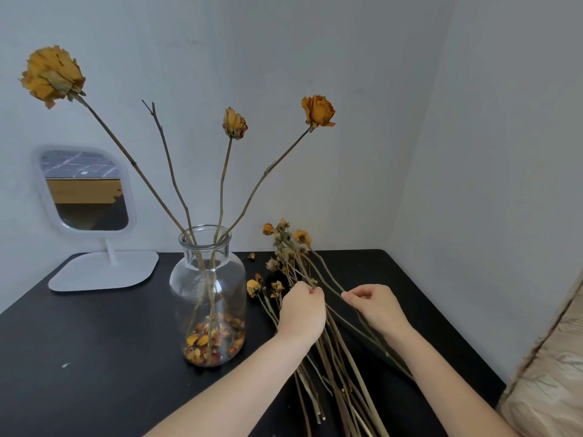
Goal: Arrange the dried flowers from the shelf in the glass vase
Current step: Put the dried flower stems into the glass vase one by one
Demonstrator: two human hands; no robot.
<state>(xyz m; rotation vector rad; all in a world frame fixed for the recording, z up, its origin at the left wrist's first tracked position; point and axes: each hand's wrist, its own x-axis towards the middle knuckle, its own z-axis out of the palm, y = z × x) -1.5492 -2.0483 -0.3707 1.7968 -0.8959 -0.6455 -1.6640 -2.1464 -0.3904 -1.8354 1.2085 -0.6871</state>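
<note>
Both forearms reach over the black table (94,342), whose left half lies bare to its front edge. The left hand (303,310) pinches stems in the loose flowers (331,342); the right hand (375,305) seems to pinch one stem. The vase (208,298), holding four stems, stands just left, a mirror (85,190) behind.

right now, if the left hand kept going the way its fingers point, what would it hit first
Probably the small dried flower heads of the loose bunch on the black table, just beyond the left hand; past them, the wall. Depth is hard to judge.
</note>
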